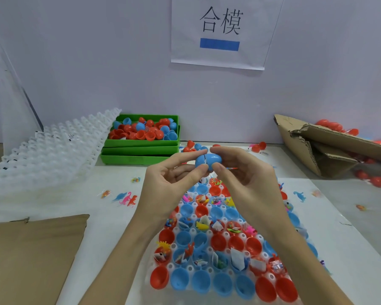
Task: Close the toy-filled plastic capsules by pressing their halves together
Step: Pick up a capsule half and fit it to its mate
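A blue plastic capsule (pixel 207 161) is held above the table between both hands, its two halves meeting at a thin seam. My left hand (pixel 169 183) pinches its left half with thumb and fingers. My right hand (pixel 244 172) grips the right half the same way. Below my hands lies a white holder tray (pixel 191 268) with several red and blue open capsule halves (pixel 218 243), many holding small toys and paper slips. The nearest row holds closed-looking red and blue domes (pixel 160 277).
Stacked green bins (pixel 141 148) of loose red and blue halves stand at the back. White empty trays (pixel 53 150) lean at the left. Brown cardboard (pixel 31 256) lies front left, a torn carton (pixel 330 148) back right. Small toy dinosaurs (pixel 128 198) are scattered on the table.
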`<state>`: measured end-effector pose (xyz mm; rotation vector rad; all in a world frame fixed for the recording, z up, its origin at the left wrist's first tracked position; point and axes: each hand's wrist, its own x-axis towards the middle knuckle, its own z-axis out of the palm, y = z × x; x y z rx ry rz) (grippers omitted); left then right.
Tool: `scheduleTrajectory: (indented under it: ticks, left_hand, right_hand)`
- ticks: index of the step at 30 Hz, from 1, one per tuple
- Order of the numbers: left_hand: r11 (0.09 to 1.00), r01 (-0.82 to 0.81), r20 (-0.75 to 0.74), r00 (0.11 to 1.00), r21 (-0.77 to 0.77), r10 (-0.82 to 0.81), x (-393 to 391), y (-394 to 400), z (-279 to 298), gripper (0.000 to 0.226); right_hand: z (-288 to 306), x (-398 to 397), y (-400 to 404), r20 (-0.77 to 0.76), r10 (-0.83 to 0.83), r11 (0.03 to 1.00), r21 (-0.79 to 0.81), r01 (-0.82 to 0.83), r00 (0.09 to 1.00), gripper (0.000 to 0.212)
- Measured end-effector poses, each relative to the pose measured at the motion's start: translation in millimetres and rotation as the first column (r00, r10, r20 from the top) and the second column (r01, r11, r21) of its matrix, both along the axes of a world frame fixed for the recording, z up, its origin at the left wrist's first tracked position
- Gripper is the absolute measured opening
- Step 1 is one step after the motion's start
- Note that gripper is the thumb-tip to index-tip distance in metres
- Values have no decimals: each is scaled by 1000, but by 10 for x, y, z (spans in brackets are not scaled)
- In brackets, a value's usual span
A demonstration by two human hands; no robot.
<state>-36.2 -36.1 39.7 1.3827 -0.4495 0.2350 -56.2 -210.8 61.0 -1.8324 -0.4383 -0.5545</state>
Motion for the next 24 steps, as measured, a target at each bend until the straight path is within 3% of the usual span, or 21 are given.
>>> scheduleTrajectory:
  ticks: [4, 10, 16, 24]
  left_hand:
    - [992, 70, -54, 996, -105, -76, 33, 0, 3, 26]
    - [978, -180, 46, 983, 102, 176, 33, -77, -69, 20]
    - [977, -191, -10, 981, 93, 192, 34, -95, -56, 20]
    - [996, 49, 29, 998, 69, -51, -9, -16, -27, 37]
  right_hand:
    - [9, -11, 29, -13, 16, 999, 36, -15, 1000, 24]
    - [-78, -19, 126, 1, -44, 997, -70, 44, 999, 25]
    - [-103, 12, 134, -6, -64, 994, -93, 63, 998, 28]
    - [-45, -7, 62, 13, -61, 997, 46, 60, 998, 28]
